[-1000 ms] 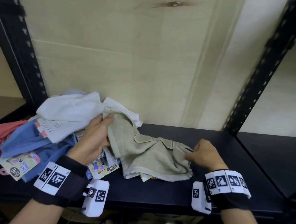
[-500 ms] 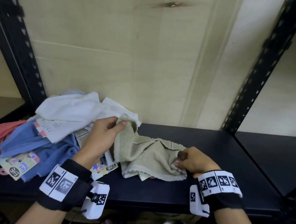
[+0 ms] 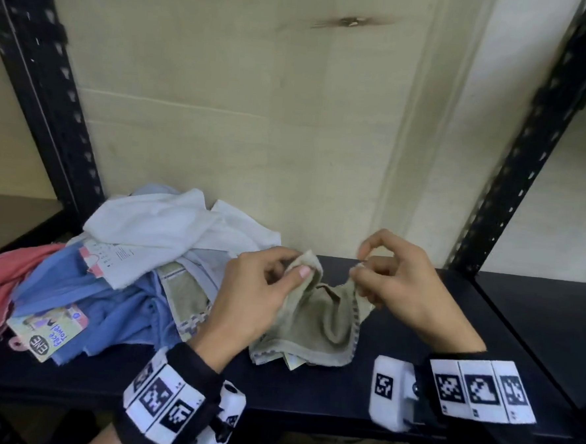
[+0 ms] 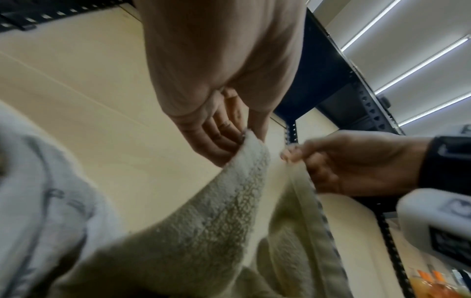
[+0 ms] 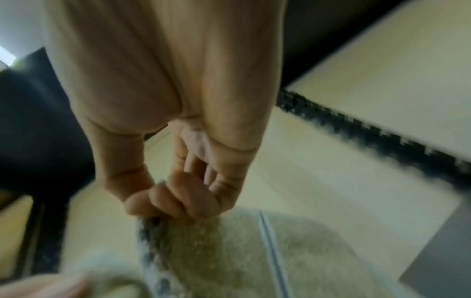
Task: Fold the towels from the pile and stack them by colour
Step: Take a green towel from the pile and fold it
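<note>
An olive-green towel (image 3: 316,321) with a patterned hem hangs between my hands above the black shelf (image 3: 308,391), its lower edge resting on the shelf. My left hand (image 3: 292,273) pinches one upper corner between thumb and fingers. My right hand (image 3: 362,267) pinches the other corner, a short way to the right. The left wrist view shows the towel (image 4: 229,211) pinched by the left hand (image 4: 244,135), with the right hand (image 4: 295,159) on its hem. In the blurred right wrist view, curled fingers (image 5: 175,199) grip the towel (image 5: 209,252).
A loose pile lies at the left of the shelf: white towel (image 3: 167,228), blue towel (image 3: 108,299), pink towel (image 3: 3,283), another olive towel (image 3: 187,294), and a "Face Towel" card label (image 3: 48,334). Black slotted uprights (image 3: 50,80) flank the shelf; a plywood back panel (image 3: 257,116) stands behind.
Both hands have lifted the olive towel off the pile and drawn together. The right hand rose from the towel's lower right edge to a top corner near the left hand.
</note>
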